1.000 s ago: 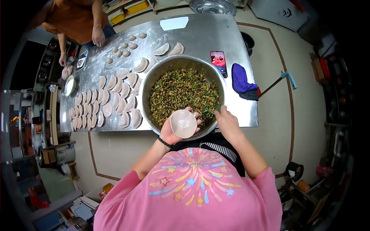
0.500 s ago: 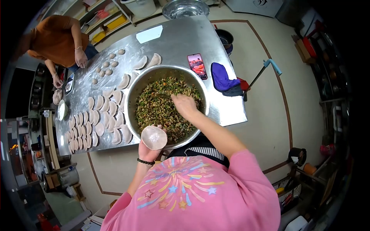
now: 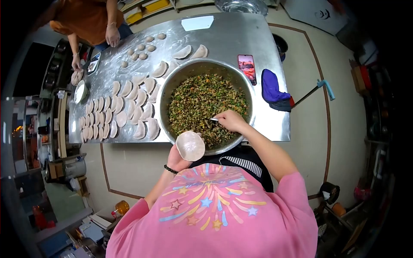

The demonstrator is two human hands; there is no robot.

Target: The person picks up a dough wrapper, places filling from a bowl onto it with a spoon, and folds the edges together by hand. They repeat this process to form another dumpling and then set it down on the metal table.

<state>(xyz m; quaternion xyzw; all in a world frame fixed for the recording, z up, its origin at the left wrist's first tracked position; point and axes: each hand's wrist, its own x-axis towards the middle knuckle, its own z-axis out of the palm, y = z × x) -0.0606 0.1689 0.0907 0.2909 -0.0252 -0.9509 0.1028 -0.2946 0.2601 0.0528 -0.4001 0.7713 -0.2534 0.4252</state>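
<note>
My left hand (image 3: 177,158) holds a round, flat dumpling wrapper (image 3: 190,145) just at the near rim of a big steel bowl (image 3: 164,95). The bowl is full of chopped green and brown filling (image 3: 202,103). My right hand (image 3: 232,121) is over the near part of the filling, gripping a small metal utensil (image 3: 214,119) whose tip dips into the mix. Rows of folded dumplings (image 3: 124,107) lie on the floured steel table (image 3: 223,34) to the left of the bowl.
A phone (image 3: 247,68) and a blue cloth (image 3: 272,89) lie right of the bowl. Small dough balls (image 3: 140,50) sit at the far left, where another person (image 3: 92,19) in an orange top works with both hands. A long-handled tool (image 3: 316,89) leans off the table's right side.
My right hand has drawn back from the middle of the filling toward the near rim. My left hand with the wrapper stays at the bowl's near edge.
</note>
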